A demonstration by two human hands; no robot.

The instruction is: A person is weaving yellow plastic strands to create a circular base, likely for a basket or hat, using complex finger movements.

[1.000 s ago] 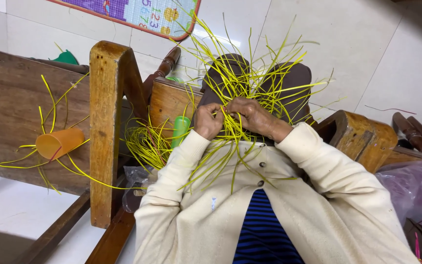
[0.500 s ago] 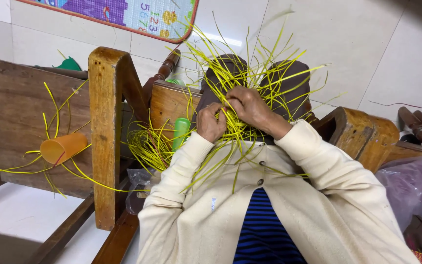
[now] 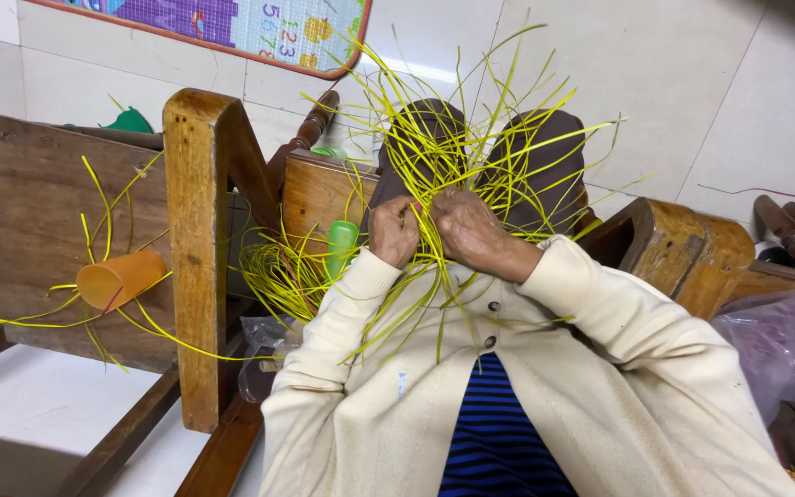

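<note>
Both the left hand and right hand pinch the yellow strips, closed on them mid-weave. Likely next: tuck one strip across.

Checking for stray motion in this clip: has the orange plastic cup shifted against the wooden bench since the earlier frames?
No. The orange plastic cup lies on its side at the same spot on the dark wooden bench panel, left of the light wooden post, as before.
</note>
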